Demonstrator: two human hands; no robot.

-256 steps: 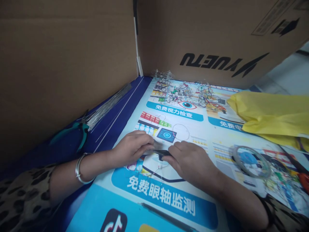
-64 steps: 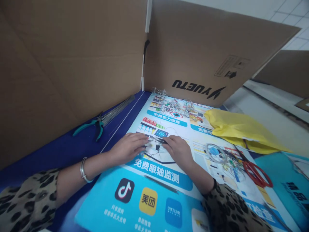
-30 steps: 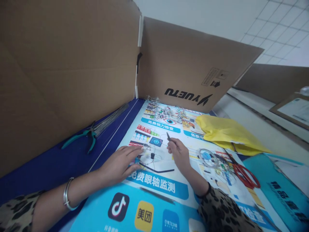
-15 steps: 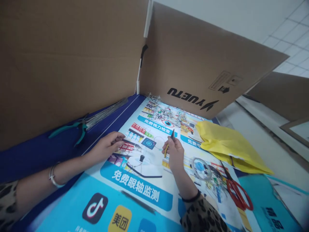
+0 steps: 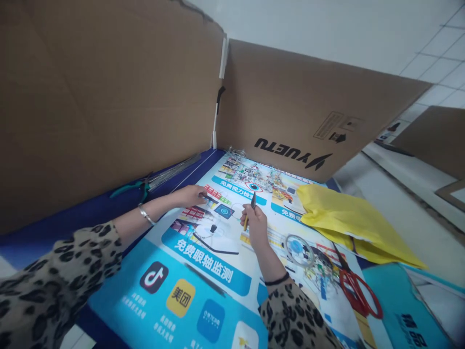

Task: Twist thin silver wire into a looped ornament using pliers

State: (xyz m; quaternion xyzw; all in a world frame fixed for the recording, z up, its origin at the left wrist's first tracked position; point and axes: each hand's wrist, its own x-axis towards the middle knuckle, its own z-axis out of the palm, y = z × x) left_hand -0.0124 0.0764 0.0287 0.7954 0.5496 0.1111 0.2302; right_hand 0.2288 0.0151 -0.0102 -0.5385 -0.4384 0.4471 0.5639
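My right hand [image 5: 257, 224] is closed around a small pair of pliers with yellow handles [image 5: 246, 221] and dark pointed jaws, which point away from me. My left hand [image 5: 191, 196] hovers over the printed poster [image 5: 225, 264], its thumb and fingers pinched together. Whatever lies between those fingertips is too small to make out. Beyond both hands, a tangle of thin wire pieces with small coloured bits [image 5: 271, 178] lies on the poster. A coil of pale wire [image 5: 298, 250] rests to the right of my right hand, with more tangled wire pieces [image 5: 321, 276] beside it.
Cardboard walls [image 5: 286, 106] stand at the back and left. Teal-handled pliers [image 5: 132, 189] and a bundle of straight wires [image 5: 172, 174] lie by the left wall. On the right are a yellow bag [image 5: 348, 220], red-handled scissors [image 5: 358, 291] and a teal packet [image 5: 399, 305].
My left hand has moved forward and to the right, over the poster. My right hand still holds the pliers, slightly shifted left. The camera view has tilted a little.
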